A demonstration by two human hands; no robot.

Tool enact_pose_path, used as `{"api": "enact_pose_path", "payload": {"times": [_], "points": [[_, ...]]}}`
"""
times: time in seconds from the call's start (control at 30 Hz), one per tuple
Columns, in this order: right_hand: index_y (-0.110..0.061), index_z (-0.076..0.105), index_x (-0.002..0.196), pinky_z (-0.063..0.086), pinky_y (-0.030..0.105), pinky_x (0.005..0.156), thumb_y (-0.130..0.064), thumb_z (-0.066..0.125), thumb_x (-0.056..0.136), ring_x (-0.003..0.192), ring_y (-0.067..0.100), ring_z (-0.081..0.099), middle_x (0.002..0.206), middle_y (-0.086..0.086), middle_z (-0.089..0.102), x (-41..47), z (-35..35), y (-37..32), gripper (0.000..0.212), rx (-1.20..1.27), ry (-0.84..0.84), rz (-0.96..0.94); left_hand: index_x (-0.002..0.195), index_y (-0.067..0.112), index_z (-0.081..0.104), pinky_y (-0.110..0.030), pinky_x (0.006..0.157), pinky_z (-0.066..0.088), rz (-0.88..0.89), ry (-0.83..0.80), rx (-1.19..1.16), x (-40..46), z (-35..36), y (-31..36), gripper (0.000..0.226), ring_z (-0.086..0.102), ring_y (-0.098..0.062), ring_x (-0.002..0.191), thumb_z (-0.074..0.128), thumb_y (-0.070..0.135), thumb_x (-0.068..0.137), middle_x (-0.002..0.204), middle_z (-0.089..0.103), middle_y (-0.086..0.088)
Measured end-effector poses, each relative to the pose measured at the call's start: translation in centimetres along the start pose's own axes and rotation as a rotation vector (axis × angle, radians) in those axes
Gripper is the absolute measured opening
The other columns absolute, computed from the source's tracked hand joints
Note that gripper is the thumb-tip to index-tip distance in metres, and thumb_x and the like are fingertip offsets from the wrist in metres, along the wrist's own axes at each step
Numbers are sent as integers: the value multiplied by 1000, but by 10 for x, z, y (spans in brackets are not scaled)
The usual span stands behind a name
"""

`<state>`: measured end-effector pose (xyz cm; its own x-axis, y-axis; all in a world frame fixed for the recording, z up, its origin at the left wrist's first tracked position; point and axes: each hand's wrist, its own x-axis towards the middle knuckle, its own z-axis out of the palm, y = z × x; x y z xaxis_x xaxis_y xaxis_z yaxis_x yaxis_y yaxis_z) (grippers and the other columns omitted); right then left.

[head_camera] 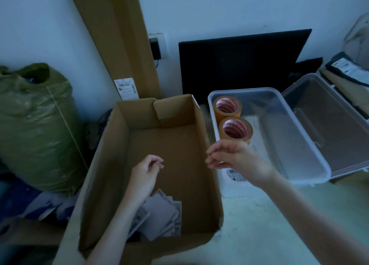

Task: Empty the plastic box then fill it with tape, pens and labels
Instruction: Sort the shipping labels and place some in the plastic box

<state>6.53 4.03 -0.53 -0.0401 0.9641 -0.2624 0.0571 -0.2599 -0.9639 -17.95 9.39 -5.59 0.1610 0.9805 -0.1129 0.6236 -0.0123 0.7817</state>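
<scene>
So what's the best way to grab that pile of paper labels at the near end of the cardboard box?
Come straight down from above with the left hand, since the cardboard box walls block the sides. The paper labels lie flat and fanned, so probably pinch the overlapping edges at the pile's far side, thumb under, fingers on top.

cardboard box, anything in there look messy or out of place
Yes. A loose heap of paper labels lies fanned out and overlapping at the near end of the cardboard box, partly under the left forearm, instead of in the plastic box. That box holds only two tape rolls so far.
</scene>
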Motion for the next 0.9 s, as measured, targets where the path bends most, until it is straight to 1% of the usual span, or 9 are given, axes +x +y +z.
{"api": "enact_pose_path", "payload": {"times": [0.1,0.2,0.3,0.4,0.5,0.6,0.73,0.8,0.9], "points": [[-7,66,95,57,32,80,-1,57,91,83,23,70,86,7,73,2,30,9,12,-32,-74,15,120,24,54,-22,82,43,-65,-83,297,-4,-12,-29,22,55,-7,100,47,26,98,116,60,5],[-9,65,98,57,31,81,-4,57,91,86,21,70,89,7,72,4,55,22,12,-78,-157,42,141,18,37,-35,96,46,-177,-317,652,-12,-16,-55,52,50,-20,121,50,38,95,138,47,-5],[-11,65,99,56,24,76,-5,56,92,84,18,70,90,7,71,5,74,31,13,-109,-204,65,139,17,34,-41,98,43,-283,-580,914,-22,-8,-67,65,46,-28,123,55,51,88,137,43,-9],[-13,65,99,55,23,74,-5,54,93,84,18,70,90,7,71,7,84,37,15,-120,-205,93,138,14,36,-42,98,41,-328,-695,1124,-28,4,-78,57,49,-28,120,52,45,92,133,48,-10],[-12,65,99,56,24,75,-4,52,94,84,19,70,90,8,71,8,86,41,16,-120,-177,115,138,14,40,-39,96,42,-312,-647,1158,-26,7,-86,43,52,-26,119,46,26,98,132,52,-8],[-11,65,100,55,24,75,-4,51,95,85,21,70,91,9,71,7,85,42,16,-111,-160,130,133,16,45,-34,87,45,-273,-540,1111,-22,0,-84,35,56,-24,113,43,16,98,127,55,-6],[-12,64,101,56,26,77,-5,51,95,86,22,70,93,10,71,6,85,42,16,-100,-149,148,114,15,54,-27,65,43,-187,-346,918,-21,-16,-72,19,59,-18,85,44,16,98,101,58,-3],[-12,64,102,57,31,81,-6,51,95,87,24,70,94,11,71,6,85,43,16,-75,-135,165,101,16,56,-22,56,36,-99,-217,731,-22,-25,-67,9,52,-13,70,49,20,97,88,54,0],[-14,63,105,56,38,86,-9,50,96,89,25,69,95,11,70,5,87,44,16,-25,-109,194,94,18,63,-18,64,36,180,20,583,-26,-33,-61,4,50,-10,80,60,21,92,87,43,5]]}}
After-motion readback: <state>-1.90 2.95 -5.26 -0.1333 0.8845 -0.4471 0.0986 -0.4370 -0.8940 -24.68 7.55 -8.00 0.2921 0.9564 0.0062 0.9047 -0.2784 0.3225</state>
